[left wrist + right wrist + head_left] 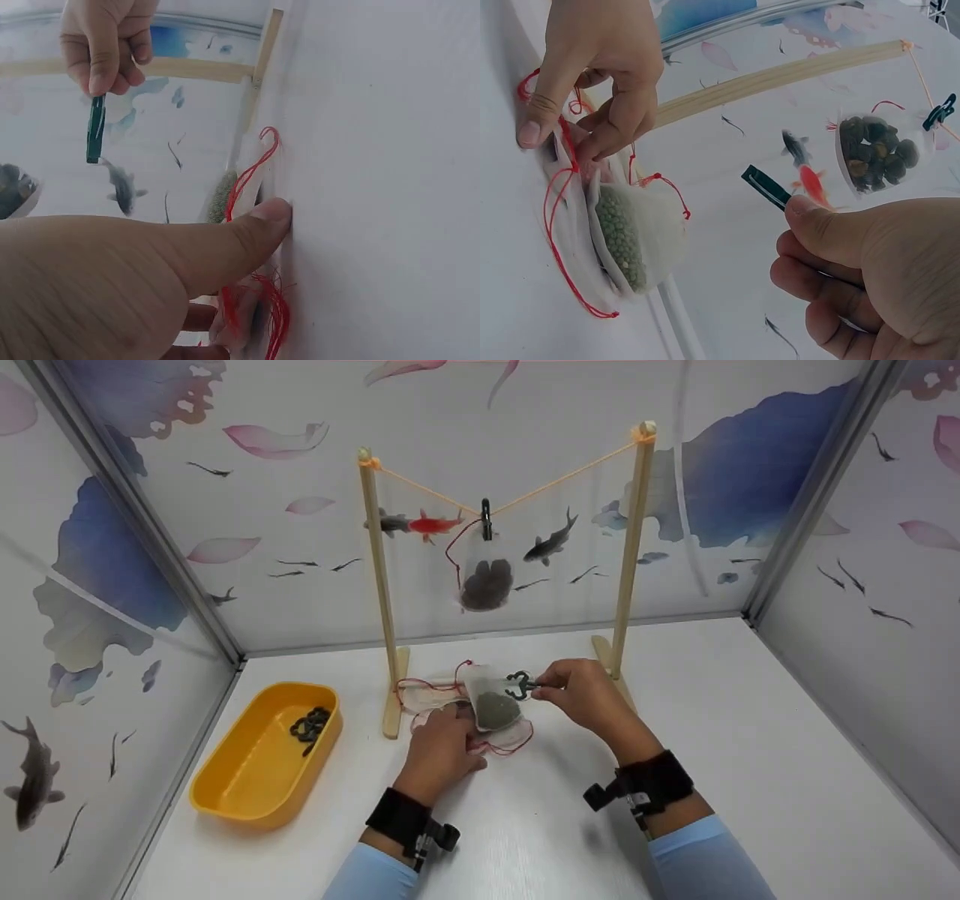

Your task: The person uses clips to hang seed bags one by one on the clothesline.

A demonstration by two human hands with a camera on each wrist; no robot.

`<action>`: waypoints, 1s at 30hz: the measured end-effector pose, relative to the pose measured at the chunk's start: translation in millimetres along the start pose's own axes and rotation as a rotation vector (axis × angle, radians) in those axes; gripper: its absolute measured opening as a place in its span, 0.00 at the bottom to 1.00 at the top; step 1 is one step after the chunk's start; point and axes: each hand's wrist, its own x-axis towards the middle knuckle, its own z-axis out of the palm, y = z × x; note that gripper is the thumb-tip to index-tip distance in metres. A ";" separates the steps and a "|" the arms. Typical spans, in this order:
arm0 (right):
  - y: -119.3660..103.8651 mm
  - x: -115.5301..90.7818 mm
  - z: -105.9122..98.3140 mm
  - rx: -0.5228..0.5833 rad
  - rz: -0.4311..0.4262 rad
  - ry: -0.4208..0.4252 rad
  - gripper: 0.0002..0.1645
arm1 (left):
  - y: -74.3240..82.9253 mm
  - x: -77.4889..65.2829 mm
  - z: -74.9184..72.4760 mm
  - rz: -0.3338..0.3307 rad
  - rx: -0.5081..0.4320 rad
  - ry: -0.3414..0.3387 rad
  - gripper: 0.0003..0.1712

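Blue sleeves [709,859] are showing nearest; just beyond, the left hand [441,746], thumb spread apart, is touching pouches [498,712]; the right hand [589,694] is pinching a green clip [766,187].

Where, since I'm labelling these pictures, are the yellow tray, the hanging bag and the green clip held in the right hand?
Yellow tray [251,765]: head view, bare inside bottom.
Hanging bag [487,586]: head view, dark, filled lower part.
Green clip [766,187]: right wrist view, middle of its visible length.

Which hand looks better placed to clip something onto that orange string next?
Likely the right hand: it pinches a green clip, while the left hand is down among the drawstring bags.
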 end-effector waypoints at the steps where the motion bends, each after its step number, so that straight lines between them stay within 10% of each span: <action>1: 0.0 0.2 -0.1 -0.001 -0.001 0.000 0.03 | 1.0 0.8 0.2 0.008 0.030 0.020 0.18; 6: 0.2 1.3 -0.9 -0.006 -0.004 0.009 0.03 | 2.5 5.9 -2.5 0.021 0.053 0.079 0.10; 15: 2.3 3.0 -3.2 -0.019 0.037 0.052 0.04 | -9.5 10.9 -32.0 -0.099 -0.398 0.075 0.06; 25: 0.9 2.2 -3.8 -0.042 0.020 0.035 0.03 | -13.0 -3.5 -47.4 -0.015 -0.077 -0.138 0.13; 30: 1.2 1.5 -3.8 -0.037 0.019 0.040 0.04 | 5.5 -9.8 -41.5 0.147 -0.002 -0.156 0.25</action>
